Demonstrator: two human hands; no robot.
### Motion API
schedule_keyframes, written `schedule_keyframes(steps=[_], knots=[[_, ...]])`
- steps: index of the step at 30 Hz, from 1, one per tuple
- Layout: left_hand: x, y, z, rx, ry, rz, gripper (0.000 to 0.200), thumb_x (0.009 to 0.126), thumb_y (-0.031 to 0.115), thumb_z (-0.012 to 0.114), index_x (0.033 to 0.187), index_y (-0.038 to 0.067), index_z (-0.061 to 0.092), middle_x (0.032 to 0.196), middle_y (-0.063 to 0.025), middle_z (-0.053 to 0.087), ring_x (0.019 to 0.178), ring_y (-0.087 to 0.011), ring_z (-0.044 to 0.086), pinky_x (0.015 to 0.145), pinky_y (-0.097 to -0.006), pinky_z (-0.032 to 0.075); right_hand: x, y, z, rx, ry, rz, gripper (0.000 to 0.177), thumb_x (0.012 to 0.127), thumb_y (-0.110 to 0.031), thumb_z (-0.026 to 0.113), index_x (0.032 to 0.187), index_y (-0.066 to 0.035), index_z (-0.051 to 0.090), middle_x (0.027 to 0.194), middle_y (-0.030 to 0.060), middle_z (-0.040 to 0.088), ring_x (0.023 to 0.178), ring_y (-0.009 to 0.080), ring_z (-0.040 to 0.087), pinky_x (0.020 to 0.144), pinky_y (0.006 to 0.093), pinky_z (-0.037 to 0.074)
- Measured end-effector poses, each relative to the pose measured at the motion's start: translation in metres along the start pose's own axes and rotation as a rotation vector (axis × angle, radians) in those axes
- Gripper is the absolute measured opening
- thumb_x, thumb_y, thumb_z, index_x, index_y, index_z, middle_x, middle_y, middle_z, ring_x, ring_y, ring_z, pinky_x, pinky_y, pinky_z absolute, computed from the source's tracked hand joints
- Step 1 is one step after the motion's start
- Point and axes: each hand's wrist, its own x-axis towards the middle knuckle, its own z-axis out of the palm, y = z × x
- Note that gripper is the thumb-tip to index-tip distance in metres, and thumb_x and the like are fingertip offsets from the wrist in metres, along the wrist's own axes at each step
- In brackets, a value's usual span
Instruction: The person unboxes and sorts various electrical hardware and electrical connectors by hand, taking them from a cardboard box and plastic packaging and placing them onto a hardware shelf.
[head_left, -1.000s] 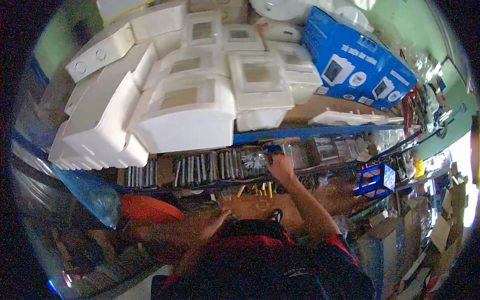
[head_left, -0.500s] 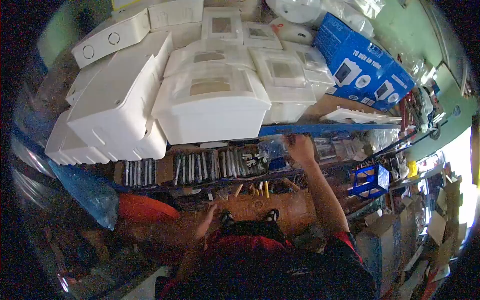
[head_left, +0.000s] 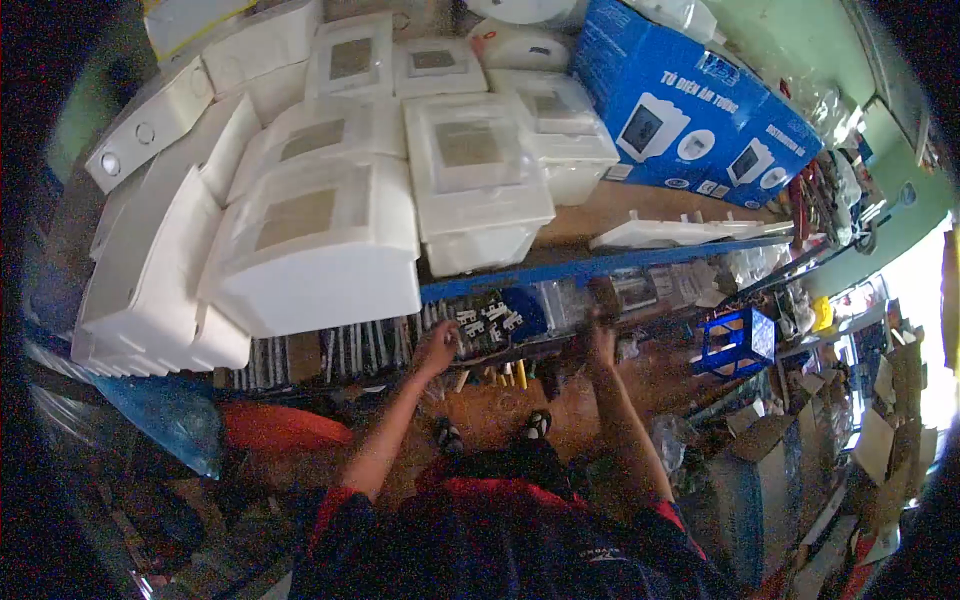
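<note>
My left hand is at the front edge of the lower shelf, beside a bin of small white and dark parts; its fingers look curled, but what they hold, if anything, is too small to make out. Further right, my right hand reaches to the same shelf, near clear plastic packets. It is dark and blurred there, so its fingers cannot be read. Rows of thin upright pieces stand in boxes left of my left hand.
White plastic enclosures are stacked on the upper shelf, with a blue printed box at their right. A blue stool stands at right, near opened cartons. A red round object lies lower left.
My left hand has risen from beside my body to the lower shelf. My right hand has moved slightly down and toward me. The view has shifted, with the enclosures now lower and further left.
</note>
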Motion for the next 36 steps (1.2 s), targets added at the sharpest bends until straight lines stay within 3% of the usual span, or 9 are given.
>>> schedule_keyframes(steps=[3,8,9,11,16,22,31,34,36], knots=[[0.047,-0.048,0.031,0.157,0.054,0.028,0.049,0.076,-0.002,0.056,0.124,0.008,0.046,0.122,-0.0167,0.050,0.108,-0.0316,0.052,0.091,-0.0381,0.041,0.007,0.118,0.015,-0.920,-0.182,0.057,0.040,0.095,-0.025,0.041,0.129,-0.003,0.042,0.092,0.0063,0.057,0.061,0.0155,0.043,0.066,0.0324,0.044],[0.079,-0.089,0.053,0.091,-0.157,-0.061,0.058,0.073,-0.002,0.058,0.128,0.005,0.040,0.127,-0.0203,0.046,0.118,-0.0327,0.044,0.099,-0.0382,0.035,-0.080,0.053,0.013,-0.018,-0.156,0.327,0.032,0.094,-0.023,0.046,0.120,-0.005,0.049,0.088,0.0029,0.055,0.064,0.0130,0.045,0.061,0.0278,0.042],[0.067,-0.025,0.039,0.241,-0.182,-0.403,0.061,0.073,0.008,0.063,0.129,0.004,0.038,0.128,-0.0221,0.045,0.118,-0.0352,0.043,0.100,-0.0404,0.034,-0.096,0.047,0.011,0.086,-0.168,0.377,0.030,0.093,-0.023,0.047,0.118,-0.005,0.050,0.088,0.0022,0.055,0.064,0.0124,0.045,0.060,0.0269,0.041],[0.067,-0.077,0.053,0.366,-0.127,-0.263,0.064,0.073,0.014,0.064,0.129,0.003,0.037,0.128,-0.0230,0.044,0.118,-0.0381,0.042,0.100,-0.0421,0.034,-0.124,0.035,0.008,0.211,-0.216,0.475,0.027,0.093,-0.023,0.049,0.114,-0.006,0.053,0.086,0.0008,0.054,0.066,0.0114,0.046,0.058,0.0251,0.040],[0.051,-0.018,0.033,0.517,0.044,-0.174,0.058,0.075,0.024,0.066,0.124,0.002,0.043,0.128,-0.0251,0.043,0.118,-0.0419,0.041,0.099,-0.0456,0.033,-0.134,0.013,0.022,0.141,-0.290,0.603,0.041,0.094,-0.035,0.046,0.116,-0.001,0.052,0.098,0.0082,0.061,0.088,0.0175,0.057,0.076,0.0304,0.046],[-0.013,0.055,-0.005,0.472,0.300,0.017,0.047,0.078,0.036,0.065,0.116,0.010,0.054,0.089,-0.0179,0.063,0.080,-0.0355,0.062,0.073,-0.0465,0.049,-0.134,-0.060,0.091,0.118,-0.253,0.581,0.036,0.092,-0.032,0.050,0.111,-0.002,0.052,0.091,0.0063,0.060,0.075,0.0159,0.055,0.064,0.0288,0.045],[-0.097,0.152,-0.066,0.292,0.226,0.191,0.046,0.079,0.018,0.065,0.122,0.013,0.050,0.102,-0.0152,0.062,0.090,-0.0330,0.061,0.077,-0.0407,0.050,-0.137,-0.059,0.163,0.124,-0.450,0.086,0.053,0.088,-0.017,0.051,0.137,-0.010,0.033,0.122,0.0214,0.046,0.120,0.0301,0.040,0.099,0.0378,0.033],[-0.115,0.155,-0.078,0.314,0.189,0.323,0.048,0.075,0.007,0.066,0.121,0.012,0.051,0.112,-0.0136,0.056,0.101,-0.0311,0.056,0.082,-0.0375,0.049,-0.158,-0.158,0.178,0.323,-0.263,0.507,0.048,0.088,-0.024,0.058,0.129,-0.007,0.041,0.117,0.0160,0.052,0.109,0.0234,0.049,0.093,0.0366,0.039],[-0.120,0.150,-0.079,0.330,0.171,0.417,0.049,0.074,0.004,0.066,0.120,0.012,0.051,0.117,-0.0130,0.053,0.106,-0.0288,0.054,0.082,-0.0351,0.048,-0.170,-0.187,0.182,0.307,-0.363,0.431,0.042,0.086,-0.024,0.062,0.121,-0.005,0.048,0.111,0.0108,0.057,0.099,0.0177,0.054,0.087,0.0341,0.043]])
